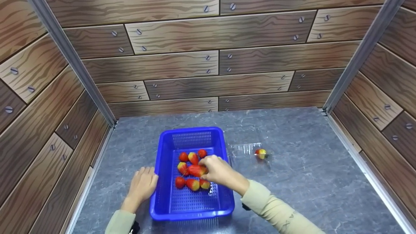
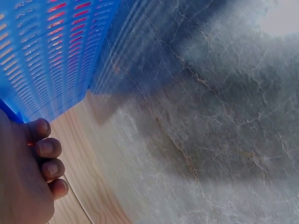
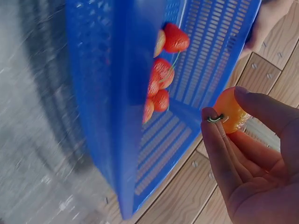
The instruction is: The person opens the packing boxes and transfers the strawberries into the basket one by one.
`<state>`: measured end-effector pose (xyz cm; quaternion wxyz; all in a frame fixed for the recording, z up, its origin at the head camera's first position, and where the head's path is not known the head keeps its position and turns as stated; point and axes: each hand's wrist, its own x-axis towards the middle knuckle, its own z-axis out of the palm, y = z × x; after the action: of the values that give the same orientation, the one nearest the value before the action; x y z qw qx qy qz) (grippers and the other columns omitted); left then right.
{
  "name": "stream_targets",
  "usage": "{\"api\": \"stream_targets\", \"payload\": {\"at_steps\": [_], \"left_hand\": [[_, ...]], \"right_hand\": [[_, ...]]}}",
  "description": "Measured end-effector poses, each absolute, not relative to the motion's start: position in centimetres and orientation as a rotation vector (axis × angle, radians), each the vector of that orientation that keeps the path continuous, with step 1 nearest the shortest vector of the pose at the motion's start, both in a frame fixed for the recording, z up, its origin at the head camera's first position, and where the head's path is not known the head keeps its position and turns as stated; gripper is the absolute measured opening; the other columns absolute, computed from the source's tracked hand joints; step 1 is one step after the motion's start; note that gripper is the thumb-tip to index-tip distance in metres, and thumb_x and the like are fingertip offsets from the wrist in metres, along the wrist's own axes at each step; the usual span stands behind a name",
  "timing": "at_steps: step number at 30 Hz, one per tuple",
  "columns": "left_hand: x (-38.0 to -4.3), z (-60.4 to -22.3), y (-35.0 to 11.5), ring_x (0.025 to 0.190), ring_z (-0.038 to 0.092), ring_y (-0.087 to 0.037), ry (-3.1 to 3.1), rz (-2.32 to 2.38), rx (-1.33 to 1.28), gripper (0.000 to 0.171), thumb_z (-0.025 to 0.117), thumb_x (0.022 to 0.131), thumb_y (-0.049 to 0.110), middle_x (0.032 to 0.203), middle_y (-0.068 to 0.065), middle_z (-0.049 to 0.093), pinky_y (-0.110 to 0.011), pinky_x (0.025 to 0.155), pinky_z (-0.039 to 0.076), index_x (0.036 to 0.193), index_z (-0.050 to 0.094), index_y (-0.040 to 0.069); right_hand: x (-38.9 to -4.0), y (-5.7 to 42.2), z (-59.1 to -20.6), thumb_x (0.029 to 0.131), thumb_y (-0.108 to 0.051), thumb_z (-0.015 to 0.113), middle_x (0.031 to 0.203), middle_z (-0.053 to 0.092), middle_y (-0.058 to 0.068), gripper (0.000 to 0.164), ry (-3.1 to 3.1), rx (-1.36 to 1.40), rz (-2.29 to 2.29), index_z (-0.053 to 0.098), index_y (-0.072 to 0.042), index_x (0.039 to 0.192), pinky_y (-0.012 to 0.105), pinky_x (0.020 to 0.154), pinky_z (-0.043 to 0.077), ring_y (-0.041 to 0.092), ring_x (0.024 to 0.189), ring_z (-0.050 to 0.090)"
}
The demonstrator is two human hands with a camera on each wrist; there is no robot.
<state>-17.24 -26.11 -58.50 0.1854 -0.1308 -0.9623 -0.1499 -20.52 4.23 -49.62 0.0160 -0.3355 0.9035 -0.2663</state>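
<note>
A blue plastic basket (image 1: 191, 215) stands on the grey table with several red-and-yellow strawberries (image 1: 192, 184) lying inside it. My right hand (image 1: 219, 170) is over the basket's right half. In the right wrist view it pinches a strawberry (image 3: 229, 110) between thumb and fingertips, its yellow side and a small green stem showing. My left hand (image 1: 143, 182) grips the basket's left rim; in the left wrist view its curled fingers (image 2: 49, 148) show beside the perforated blue wall, the thumb hidden. To the right of the basket, one strawberry (image 1: 261, 153) lies at a clear plastic container (image 1: 245, 150).
Wood-patterned panels (image 1: 182, 65) enclose the back and both sides, joined by grey metal posts (image 1: 73, 58). The marbled grey tabletop (image 1: 312, 175) stretches to the right of the basket. Ridged clear plastic (image 1: 191, 225) shows at the basket's near edge.
</note>
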Motion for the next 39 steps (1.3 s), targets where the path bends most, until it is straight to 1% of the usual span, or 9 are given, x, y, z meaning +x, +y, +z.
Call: {"api": "stream_targets", "payload": {"at_steps": [7, 13, 18, 22, 26, 30, 33, 37, 39], "left_hand": [[-17.3, -58.4, -25.9, 0.081, 0.054, -0.036, -2.719, -0.411, -0.369, 0.015, 0.046, 0.093, 0.011, 0.081, -0.014, 0.058, -0.049, 0.073, 0.043, 0.083, 0.056, 0.004], [-17.4, -58.5, -25.8, 0.083, 0.055, -0.036, -2.721, -0.401, -0.372, 0.015, 0.048, 0.093, 0.012, 0.083, -0.014, 0.059, -0.050, 0.074, 0.043, 0.086, 0.058, 0.002], [-17.4, -58.6, -25.9, 0.084, 0.056, -0.037, -2.723, -0.386, -0.374, 0.017, 0.048, 0.092, 0.012, 0.084, -0.016, 0.060, -0.050, 0.074, 0.044, 0.089, 0.059, 0.001], [-17.4, -58.7, -26.0, 0.084, 0.056, -0.037, -2.718, -0.382, -0.377, 0.017, 0.048, 0.092, 0.012, 0.085, -0.016, 0.061, -0.050, 0.074, 0.044, 0.089, 0.060, 0.001], [-17.3, -58.7, -26.0, 0.085, 0.056, -0.037, -2.721, -0.388, -0.369, 0.017, 0.048, 0.093, 0.012, 0.085, -0.016, 0.061, -0.051, 0.075, 0.044, 0.090, 0.060, 0.001], [-17.3, -58.6, -26.0, 0.085, 0.056, -0.036, -2.733, -0.393, -0.358, 0.017, 0.047, 0.093, 0.012, 0.085, -0.015, 0.060, -0.051, 0.076, 0.044, 0.089, 0.059, 0.002], [-17.4, -58.7, -26.0, 0.084, 0.055, -0.036, -2.734, -0.395, -0.353, 0.016, 0.047, 0.093, 0.012, 0.083, -0.014, 0.059, -0.050, 0.076, 0.043, 0.087, 0.057, 0.003], [-17.5, -58.7, -26.2, 0.084, 0.054, -0.037, -2.721, -0.389, -0.358, 0.015, 0.046, 0.093, 0.012, 0.083, -0.015, 0.058, -0.050, 0.075, 0.043, 0.085, 0.056, 0.003], [-17.5, -58.8, -26.3, 0.084, 0.054, -0.038, -2.719, -0.386, -0.362, 0.015, 0.047, 0.093, 0.012, 0.083, -0.016, 0.058, -0.051, 0.075, 0.043, 0.086, 0.056, 0.002]], "right_hand": [[-20.3, 1.1, -50.2, 0.071, -0.008, 0.081, 0.071, 0.061, -0.006, 0.019, 2.773, -1.092, -0.724, 0.074, -0.012, 0.088, 0.025, 0.055, 0.043, 0.010, 0.059, 0.050], [-20.4, -0.9, -51.0, 0.070, -0.006, 0.079, 0.065, 0.049, -0.007, 0.014, 2.734, -1.102, -0.724, 0.071, -0.011, 0.080, 0.025, 0.052, 0.039, 0.009, 0.054, 0.045], [-20.8, -1.7, -52.2, 0.068, -0.006, 0.078, 0.060, 0.044, -0.007, 0.014, 2.708, -1.133, -0.638, 0.066, -0.013, 0.071, 0.023, 0.049, 0.037, 0.011, 0.054, 0.043], [-21.1, -2.1, -52.8, 0.067, -0.003, 0.076, 0.061, 0.047, -0.006, 0.015, 2.661, -1.168, -0.556, 0.068, -0.014, 0.072, 0.024, 0.049, 0.038, 0.014, 0.055, 0.044], [-21.3, -2.7, -53.4, 0.066, -0.005, 0.079, 0.064, 0.053, -0.006, 0.016, 2.635, -1.213, -0.452, 0.071, -0.015, 0.075, 0.027, 0.054, 0.043, 0.014, 0.058, 0.048], [-21.1, -3.5, -53.9, 0.073, -0.015, 0.082, 0.063, 0.056, -0.007, 0.010, 2.614, -1.268, -0.375, 0.072, -0.017, 0.073, 0.027, 0.056, 0.046, 0.012, 0.057, 0.050], [-21.0, -3.9, -54.3, 0.074, -0.017, 0.083, 0.064, 0.058, -0.007, 0.010, 2.603, -1.250, -0.323, 0.072, -0.017, 0.074, 0.026, 0.055, 0.046, 0.011, 0.057, 0.051], [-20.8, -4.3, -54.8, 0.065, -0.013, 0.086, 0.069, 0.061, -0.005, 0.018, 2.619, -1.180, -0.234, 0.073, -0.018, 0.077, 0.028, 0.057, 0.047, 0.013, 0.062, 0.055], [-20.8, -4.5, -55.0, 0.064, -0.013, 0.087, 0.070, 0.062, -0.004, 0.020, 2.625, -1.164, -0.210, 0.072, -0.018, 0.076, 0.029, 0.056, 0.048, 0.015, 0.062, 0.056]]}}
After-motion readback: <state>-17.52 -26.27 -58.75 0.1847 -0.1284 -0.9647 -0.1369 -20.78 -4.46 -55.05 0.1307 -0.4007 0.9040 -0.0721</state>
